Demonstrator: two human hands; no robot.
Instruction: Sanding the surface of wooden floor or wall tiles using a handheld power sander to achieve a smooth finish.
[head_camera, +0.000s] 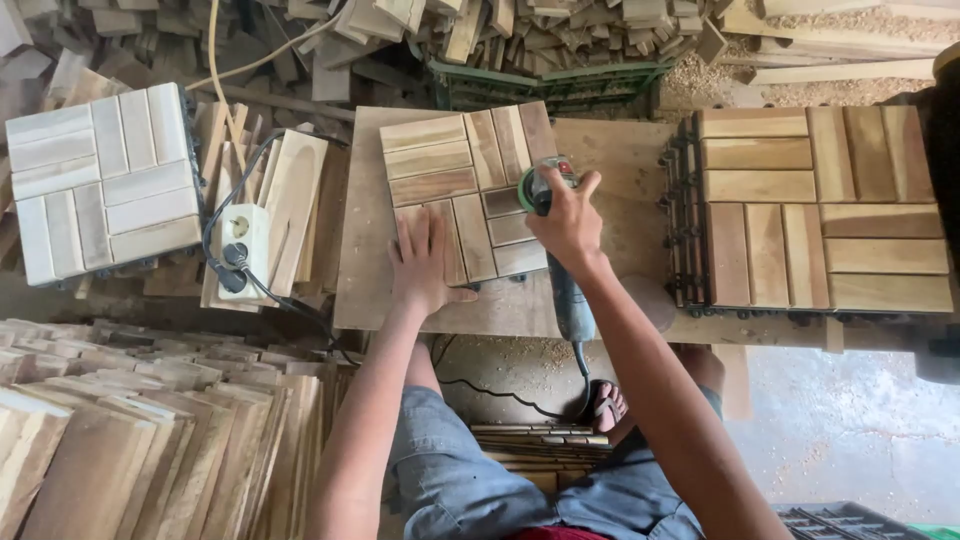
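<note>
Wooden slat tile (465, 190) is lying flat on the workbench (620, 160) as the left hand (425, 265) is pressing it down, fingers spread — the right hand (568, 222) is gripping an angle grinder (562, 250) on the stiff, seemingly light panel, probably best steadied near its edge.

Left hand (425, 268) flat on wooden tile (468, 192); right hand (566, 220) grips angle grinder (556, 245) on tile, workbench (610, 150) beneath.
</note>
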